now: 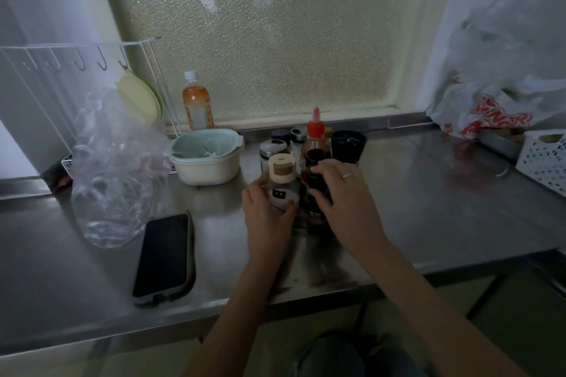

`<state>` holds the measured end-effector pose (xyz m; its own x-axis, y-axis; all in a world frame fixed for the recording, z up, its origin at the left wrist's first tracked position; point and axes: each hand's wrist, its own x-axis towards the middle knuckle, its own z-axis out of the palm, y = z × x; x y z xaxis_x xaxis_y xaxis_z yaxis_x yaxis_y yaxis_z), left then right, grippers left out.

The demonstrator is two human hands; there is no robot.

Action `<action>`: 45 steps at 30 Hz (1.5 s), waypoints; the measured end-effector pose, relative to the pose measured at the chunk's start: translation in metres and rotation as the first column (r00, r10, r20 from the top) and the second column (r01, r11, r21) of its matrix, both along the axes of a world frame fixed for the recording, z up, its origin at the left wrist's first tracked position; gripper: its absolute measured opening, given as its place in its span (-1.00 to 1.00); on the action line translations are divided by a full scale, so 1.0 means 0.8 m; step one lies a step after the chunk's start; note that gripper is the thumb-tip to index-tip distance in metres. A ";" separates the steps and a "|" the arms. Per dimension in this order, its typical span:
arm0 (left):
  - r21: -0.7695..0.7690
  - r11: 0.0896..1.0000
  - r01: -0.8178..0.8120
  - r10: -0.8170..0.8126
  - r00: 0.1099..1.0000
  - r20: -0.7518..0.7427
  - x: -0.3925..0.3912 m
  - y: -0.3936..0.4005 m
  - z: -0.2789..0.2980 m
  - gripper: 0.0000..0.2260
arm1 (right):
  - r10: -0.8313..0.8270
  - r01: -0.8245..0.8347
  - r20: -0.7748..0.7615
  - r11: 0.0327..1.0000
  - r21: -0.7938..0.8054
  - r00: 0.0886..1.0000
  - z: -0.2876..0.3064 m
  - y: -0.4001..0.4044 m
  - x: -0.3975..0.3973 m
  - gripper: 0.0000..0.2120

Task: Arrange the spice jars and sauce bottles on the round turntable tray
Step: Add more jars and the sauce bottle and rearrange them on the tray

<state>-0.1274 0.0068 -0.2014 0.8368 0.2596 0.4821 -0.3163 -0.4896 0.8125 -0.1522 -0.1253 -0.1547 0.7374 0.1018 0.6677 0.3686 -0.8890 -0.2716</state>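
A cluster of jars and bottles stands mid-counter. My left hand [269,213] grips a clear jar with a beige lid [281,176] at the cluster's front left. My right hand [343,193] wraps a dark bottle [315,186] right beside it. Behind them stand a red-capped sauce bottle [315,134], a black-lidded grinder [348,144], a steel-lidded glass jar [271,151] and two smaller shakers [295,139]. The turntable tray is hidden under the bottles and my hands; I cannot make it out.
A phone [164,257] lies front left on the steel counter [428,208]. A crumpled clear bag [116,168], a cream bowl with a green strainer [206,159], an orange drink bottle [196,102], a wire rack [76,55], a plastic bag [496,101] and a white basket [545,159] surround the cluster.
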 end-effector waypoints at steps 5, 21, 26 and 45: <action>0.184 0.983 -0.020 -0.011 0.986 0.169 -0.008 -0.005 0.001 -0.54 | -0.134 0.145 0.078 0.976 -0.165 0.988 -0.003 -0.011 -0.002 -0.61; -0.004 1.000 0.001 -0.001 0.998 -0.063 0.012 0.006 0.000 -0.61 | 0.048 0.037 -0.217 0.928 0.370 0.975 0.104 -0.089 0.094 -0.83; -0.051 0.999 0.019 -0.022 0.997 -0.070 0.037 0.013 0.005 -0.74 | 0.118 -0.045 -0.588 0.990 0.137 0.800 0.118 -0.081 0.167 -0.68; -0.086 0.996 -0.038 0.061 0.957 0.283 0.022 0.002 0.030 -0.67 | 0.279 -0.232 -0.149 0.934 0.273 0.949 0.199 -0.063 0.186 -0.63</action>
<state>-0.1099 0.0083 -0.1772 0.6530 0.3440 0.6747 -0.5170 -0.4486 0.7291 -0.0031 -0.1757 0.0042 0.8195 0.1511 0.5527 0.4976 -0.6659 -0.5559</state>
